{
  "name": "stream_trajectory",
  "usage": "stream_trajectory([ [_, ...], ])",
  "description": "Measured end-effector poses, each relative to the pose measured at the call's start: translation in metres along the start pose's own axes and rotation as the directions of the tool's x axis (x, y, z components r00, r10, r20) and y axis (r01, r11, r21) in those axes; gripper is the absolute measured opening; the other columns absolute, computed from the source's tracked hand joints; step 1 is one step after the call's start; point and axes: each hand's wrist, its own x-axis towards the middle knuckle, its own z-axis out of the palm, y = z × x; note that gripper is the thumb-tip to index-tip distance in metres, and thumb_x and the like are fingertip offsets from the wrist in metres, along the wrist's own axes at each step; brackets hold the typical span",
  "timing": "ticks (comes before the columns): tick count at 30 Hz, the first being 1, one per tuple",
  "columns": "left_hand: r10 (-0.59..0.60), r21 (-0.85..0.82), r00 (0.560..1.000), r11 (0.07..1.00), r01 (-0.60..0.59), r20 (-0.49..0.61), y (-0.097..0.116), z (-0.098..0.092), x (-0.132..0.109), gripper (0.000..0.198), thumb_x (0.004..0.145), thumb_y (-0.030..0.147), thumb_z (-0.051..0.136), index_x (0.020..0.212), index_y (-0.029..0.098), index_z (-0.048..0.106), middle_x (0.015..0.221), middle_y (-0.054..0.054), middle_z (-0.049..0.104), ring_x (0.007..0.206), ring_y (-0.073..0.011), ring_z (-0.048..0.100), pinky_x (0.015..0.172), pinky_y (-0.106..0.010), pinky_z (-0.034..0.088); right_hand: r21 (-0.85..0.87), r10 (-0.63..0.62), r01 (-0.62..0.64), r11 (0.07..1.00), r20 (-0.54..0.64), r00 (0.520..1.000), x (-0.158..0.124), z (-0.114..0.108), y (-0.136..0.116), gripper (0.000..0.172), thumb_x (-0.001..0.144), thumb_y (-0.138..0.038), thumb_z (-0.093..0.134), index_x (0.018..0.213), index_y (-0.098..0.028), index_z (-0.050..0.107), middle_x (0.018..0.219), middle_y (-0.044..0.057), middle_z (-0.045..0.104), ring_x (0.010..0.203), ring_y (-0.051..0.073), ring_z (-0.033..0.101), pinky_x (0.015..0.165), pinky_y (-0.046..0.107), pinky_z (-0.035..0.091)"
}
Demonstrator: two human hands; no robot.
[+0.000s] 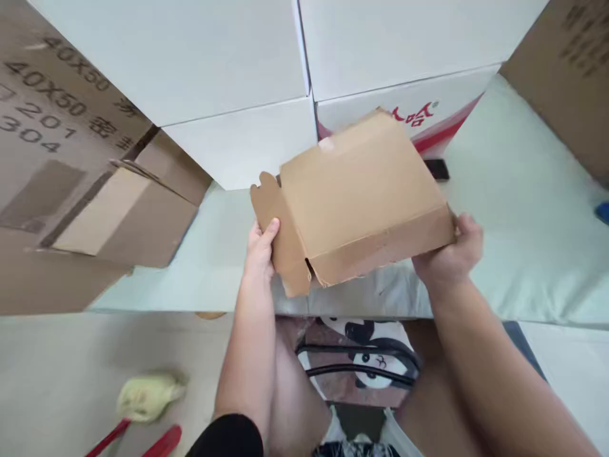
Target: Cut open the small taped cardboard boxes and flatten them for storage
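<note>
Gripping a shallow brown cardboard box [361, 190] from both ends, the person holds it tilted in the air just above the near edge of the pale green worktop [523, 241]. The left hand [259, 251] is closed on the loose side flap [278, 235], thumb on its outer face and fingers hidden behind it. The right hand [450, 257] wraps the opposite near corner, fingers curled under and out of sight. The box looks like thin corrugated board, so it is probably light and fairly stiff across its broad panel but weak at the folds. The near edge is already ragged and slightly crushed. The matt surface should give good friction. The firmer holds seem to be the folded corners and side walls. The flap would likely bend or swing if it took the load alone. The lid panel lies shut, so I cannot tell whether anything is inside. Behind it, large white cartons [228, 76] are stacked on the worktop, one with red print [428, 108], all closed with contents unseen. A big brown carton [61, 158] stands at the left with a flap hanging open, its inside not visible, and another brown carton [571, 76] shows at the upper right. A small dark object [436, 169] lies just behind the held box. Below, a panda-print cushion [371, 368] sits between the knees, and a yellowish cloth [147, 395] lies on the floor.
</note>
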Motion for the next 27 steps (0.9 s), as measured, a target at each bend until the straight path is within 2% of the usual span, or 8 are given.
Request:
stream_trajectory([
  [3,0.01,0.027,1.0,1.0,-0.01,-0.006,-0.002,-0.001,0.0,0.083,0.037,0.051,0.103,0.105,0.02,0.066,0.092,-0.002,0.08,0.076,-0.0202,0.078,0.076,-0.031,0.065,0.0,-0.046,0.046,0.999,0.017,0.999,-0.001,-0.004,0.0,0.041,0.073,-0.057,0.062,0.073,-0.018,0.074,0.08,0.005,0.073,0.09,0.023,0.07,0.086,0.033,0.056],
  [7,0.096,0.065,0.994,0.994,-0.092,-0.045,-0.003,-0.002,-0.001,0.084,0.037,0.053,0.103,0.105,0.02,0.065,0.105,-0.008,0.08,0.09,-0.0251,0.078,0.082,-0.036,0.066,-0.061,-0.009,0.018,0.998,0.15,0.989,-0.003,-0.009,0.0,0.035,0.071,-0.051,0.075,0.081,-0.018,0.073,0.092,0.006,0.074,0.094,0.022,0.07,0.086,0.034,0.057],
  [10,0.175,0.113,0.982,0.98,-0.167,-0.066,-0.002,-0.003,-0.001,0.088,0.037,0.055,0.103,0.106,0.02,0.061,0.112,-0.01,0.077,0.096,-0.0268,0.077,0.084,-0.039,0.066,-0.126,-0.003,0.022,0.992,0.148,0.989,-0.005,-0.011,0.003,0.034,0.067,-0.045,0.084,0.088,-0.02,0.072,0.094,0.003,0.074,0.092,0.02,0.069,0.087,0.035,0.057],
  [18,0.415,0.342,0.892,0.876,-0.339,-0.178,-0.005,-0.005,0.002,0.084,0.043,0.048,0.102,0.107,0.019,0.056,0.112,-0.009,0.074,0.105,-0.0241,0.073,0.099,-0.042,0.06,-0.285,0.117,-0.082,0.955,0.108,0.987,-0.011,-0.009,0.015,0.046,0.057,-0.047,0.092,0.088,-0.02,0.071,0.094,0.005,0.076,0.09,0.023,0.071,0.087,0.043,0.06],
  [20,0.406,0.363,0.893,0.875,-0.32,-0.193,-0.006,-0.007,0.003,0.08,0.045,0.043,0.102,0.106,0.019,0.056,0.111,-0.008,0.074,0.105,-0.0238,0.073,0.102,-0.044,0.059,-0.316,0.15,-0.109,0.943,0.106,0.983,-0.012,-0.01,0.014,0.047,0.057,-0.047,0.092,0.089,-0.02,0.072,0.095,0.006,0.077,0.091,0.024,0.071,0.092,0.046,0.06],
  [22,0.332,0.296,0.922,0.917,-0.267,-0.197,-0.007,-0.008,0.004,0.077,0.048,0.042,0.102,0.105,0.021,0.056,0.112,-0.008,0.075,0.103,-0.0233,0.074,0.102,-0.044,0.059,-0.309,0.148,-0.1,0.946,0.138,0.979,-0.011,-0.009,0.012,0.047,0.058,-0.048,0.092,0.091,-0.021,0.071,0.093,0.005,0.077,0.095,0.024,0.072,0.097,0.046,0.058],
  [25,0.192,0.104,0.968,0.979,-0.177,-0.159,-0.011,-0.007,0.004,0.074,0.053,0.049,0.099,0.106,0.023,0.054,0.115,-0.009,0.076,0.1,-0.0231,0.075,0.1,-0.044,0.06,-0.249,0.168,-0.096,0.964,0.288,0.943,-0.012,-0.009,0.01,0.046,0.063,-0.054,0.089,0.092,-0.024,0.07,0.088,0.003,0.076,0.09,0.024,0.075,0.092,0.047,0.061],
  [27,0.178,0.036,0.974,0.984,-0.175,-0.139,-0.014,-0.004,0.004,0.074,0.056,0.053,0.097,0.108,0.025,0.053,0.119,-0.009,0.075,0.104,-0.0232,0.075,0.102,-0.043,0.06,-0.283,0.225,-0.117,0.952,0.386,0.895,-0.014,-0.011,0.014,0.045,0.068,-0.058,0.085,0.093,-0.024,0.071,0.081,0.002,0.076,0.079,0.023,0.075,0.084,0.048,0.064],
])
